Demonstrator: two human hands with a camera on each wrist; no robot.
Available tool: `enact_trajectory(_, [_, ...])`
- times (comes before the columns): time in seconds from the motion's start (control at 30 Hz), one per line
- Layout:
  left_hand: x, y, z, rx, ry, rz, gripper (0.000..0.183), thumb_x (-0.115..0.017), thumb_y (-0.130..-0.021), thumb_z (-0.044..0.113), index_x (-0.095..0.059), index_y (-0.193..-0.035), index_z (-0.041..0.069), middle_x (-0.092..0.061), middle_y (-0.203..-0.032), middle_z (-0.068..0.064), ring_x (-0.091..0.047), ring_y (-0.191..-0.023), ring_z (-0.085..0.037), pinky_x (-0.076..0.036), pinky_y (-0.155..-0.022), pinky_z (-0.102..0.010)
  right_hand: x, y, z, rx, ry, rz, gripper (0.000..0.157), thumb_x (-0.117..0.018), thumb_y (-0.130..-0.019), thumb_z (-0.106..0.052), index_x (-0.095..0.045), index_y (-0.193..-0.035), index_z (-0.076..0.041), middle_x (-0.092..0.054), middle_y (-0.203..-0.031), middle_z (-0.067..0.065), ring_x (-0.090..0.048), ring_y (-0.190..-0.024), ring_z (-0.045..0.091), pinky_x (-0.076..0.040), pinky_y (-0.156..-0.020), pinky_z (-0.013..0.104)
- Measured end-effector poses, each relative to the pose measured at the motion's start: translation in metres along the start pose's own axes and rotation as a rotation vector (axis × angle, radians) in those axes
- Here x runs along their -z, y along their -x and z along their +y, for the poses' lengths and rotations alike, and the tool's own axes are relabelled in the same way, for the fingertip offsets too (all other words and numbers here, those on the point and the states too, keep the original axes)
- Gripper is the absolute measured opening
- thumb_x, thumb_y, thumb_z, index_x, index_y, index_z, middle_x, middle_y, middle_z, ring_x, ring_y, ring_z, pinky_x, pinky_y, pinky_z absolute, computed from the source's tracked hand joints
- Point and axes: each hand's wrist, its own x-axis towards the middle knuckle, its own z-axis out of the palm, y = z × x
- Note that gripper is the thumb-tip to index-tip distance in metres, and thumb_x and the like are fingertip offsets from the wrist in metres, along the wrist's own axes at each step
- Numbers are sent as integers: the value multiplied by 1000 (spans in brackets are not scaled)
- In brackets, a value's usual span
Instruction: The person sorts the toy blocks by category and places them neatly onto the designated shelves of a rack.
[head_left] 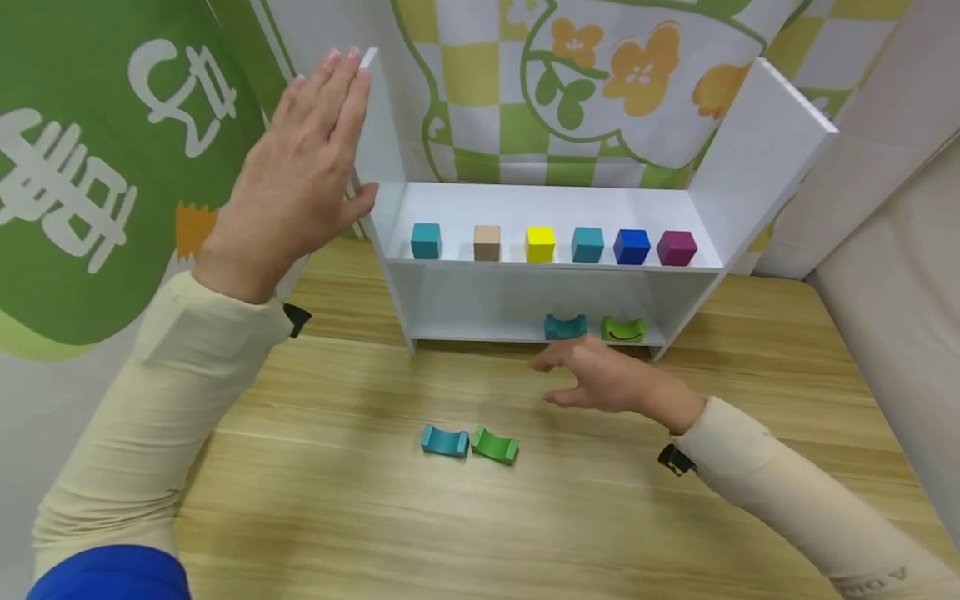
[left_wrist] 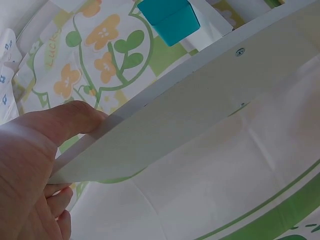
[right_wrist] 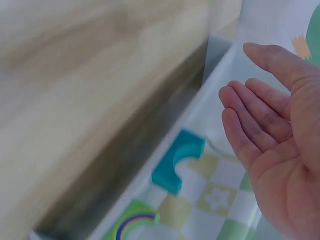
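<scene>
My left hand (head_left: 300, 158) grips the left side panel (left_wrist: 165, 120) of a white two-tier shelf (head_left: 555, 200). Its thumb lies on one face of the panel, the fingers on the other. In front of the lower tier my right hand (head_left: 603, 375) hovers empty, fingers loosely bent and thumb apart. Closest to it on that tier are a teal curved block (head_left: 565, 327) and a green curved block (head_left: 623, 330); both also show in the right wrist view. On the table, a blue curved block (head_left: 445, 442) lies close beside another green curved block (head_left: 495, 446).
Along the upper tier stands a row of cubes, among them a wooden cube (head_left: 487, 242), a yellow cube (head_left: 539, 243) and a magenta cube (head_left: 677, 247). The shelf rests on a wood-grain table (head_left: 360, 517). Behind it hangs a patterned curtain (head_left: 472, 75).
</scene>
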Motion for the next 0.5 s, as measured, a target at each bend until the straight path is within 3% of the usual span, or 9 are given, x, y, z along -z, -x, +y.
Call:
enact_trajectory(0.3, [-1, 0, -1, -4, 2, 5, 101, -74, -98, 21, -5, -167, -4, -1, -178, -19, -4, -167, -37, -3, -138, -50, -44, -6, -18, 51, -40, -66, 42, -81, -93, -15, -71, -130, 2, -77, -125, 15, -75, -113, 24, -64, -98, 38])
enact_trajectory(0.5, [-2, 0, 0, -2, 8, 15, 101, -74, -98, 21, -6, -168, -4, -2, -178, -19, -5, -167, -37, -4, -138, -50, -72, -7, -22, 67, -86, -60, 40, -82, -92, -16, -72, -126, 2, -77, -121, 15, -76, -111, 23, -65, -96, 33])
